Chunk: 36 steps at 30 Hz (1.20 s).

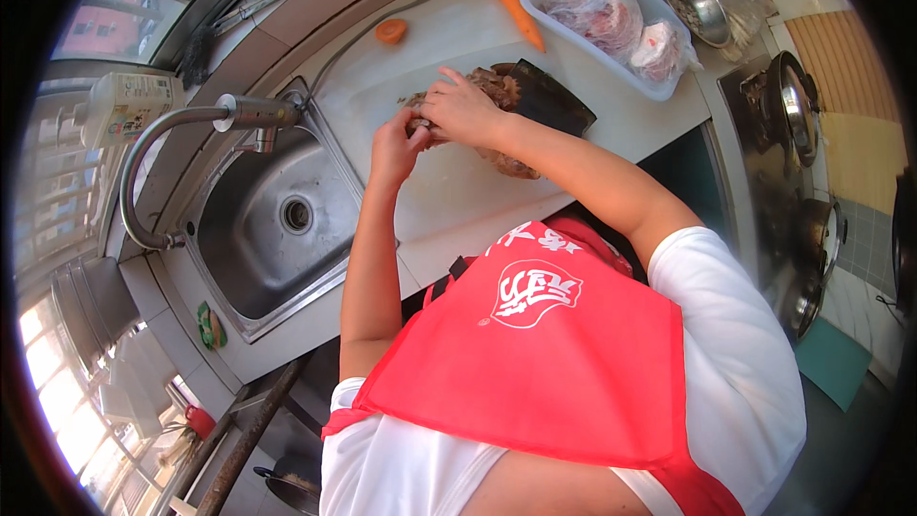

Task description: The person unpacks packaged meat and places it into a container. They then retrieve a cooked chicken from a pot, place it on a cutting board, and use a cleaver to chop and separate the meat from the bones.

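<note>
My left hand [398,145] grips the near-left end of a brown piece of meat [418,127], thumb and fingers closed around it. Over the same piece lies my right hand [462,109], its fingers curled down and one raised; the palm hides much of the meat. More brown cooked-looking meat [501,88] sits just beyond the right hand. Another chunk [517,166] lies partly under the right forearm. A dark-bladed cleaver [553,99] rests flat to the right, touching the meat pile. All of this is on a white cutting board [451,193].
Left of the board is a steel sink [243,244] with a curved faucet [147,150]. Behind lie a cut carrot piece [391,31] and a whole carrot [517,14]. A plastic tub [663,86] holds bagged meat; a metal bowl [693,0] and a stove [763,158] stand farther right.
</note>
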Available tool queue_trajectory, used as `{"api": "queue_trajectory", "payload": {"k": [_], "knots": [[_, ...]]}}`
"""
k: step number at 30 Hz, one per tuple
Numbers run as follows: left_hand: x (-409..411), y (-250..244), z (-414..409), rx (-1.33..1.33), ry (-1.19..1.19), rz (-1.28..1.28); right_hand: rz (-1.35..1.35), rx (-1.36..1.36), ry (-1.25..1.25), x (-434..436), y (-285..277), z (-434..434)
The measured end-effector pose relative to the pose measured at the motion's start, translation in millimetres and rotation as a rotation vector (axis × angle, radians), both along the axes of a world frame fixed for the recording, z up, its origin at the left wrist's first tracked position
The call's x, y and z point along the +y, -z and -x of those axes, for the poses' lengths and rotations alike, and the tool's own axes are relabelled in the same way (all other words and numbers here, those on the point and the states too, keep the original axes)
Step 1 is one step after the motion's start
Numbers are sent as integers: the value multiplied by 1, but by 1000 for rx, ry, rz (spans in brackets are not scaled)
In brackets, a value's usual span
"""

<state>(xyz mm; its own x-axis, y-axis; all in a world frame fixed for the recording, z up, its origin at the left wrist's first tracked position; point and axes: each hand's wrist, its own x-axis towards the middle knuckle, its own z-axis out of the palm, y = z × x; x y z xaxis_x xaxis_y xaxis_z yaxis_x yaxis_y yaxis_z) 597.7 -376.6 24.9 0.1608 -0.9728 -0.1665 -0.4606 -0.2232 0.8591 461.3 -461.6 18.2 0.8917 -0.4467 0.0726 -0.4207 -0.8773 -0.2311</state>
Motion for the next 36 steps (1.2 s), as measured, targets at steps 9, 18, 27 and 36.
{"api": "queue_trajectory", "payload": {"k": [9,18,27,36], "knots": [[26,17,-29,748,-330,-143,-171,-320,-153,-1,5,3],[36,-7,-23,807,-278,-129,-118,-180,-161,20,8,-11],[66,23,-45,607,-493,-16,-171,-220,-231,41,-16,-11],[136,79,-108,302,-857,166,-5,-362,294,17,-35,65]]}}
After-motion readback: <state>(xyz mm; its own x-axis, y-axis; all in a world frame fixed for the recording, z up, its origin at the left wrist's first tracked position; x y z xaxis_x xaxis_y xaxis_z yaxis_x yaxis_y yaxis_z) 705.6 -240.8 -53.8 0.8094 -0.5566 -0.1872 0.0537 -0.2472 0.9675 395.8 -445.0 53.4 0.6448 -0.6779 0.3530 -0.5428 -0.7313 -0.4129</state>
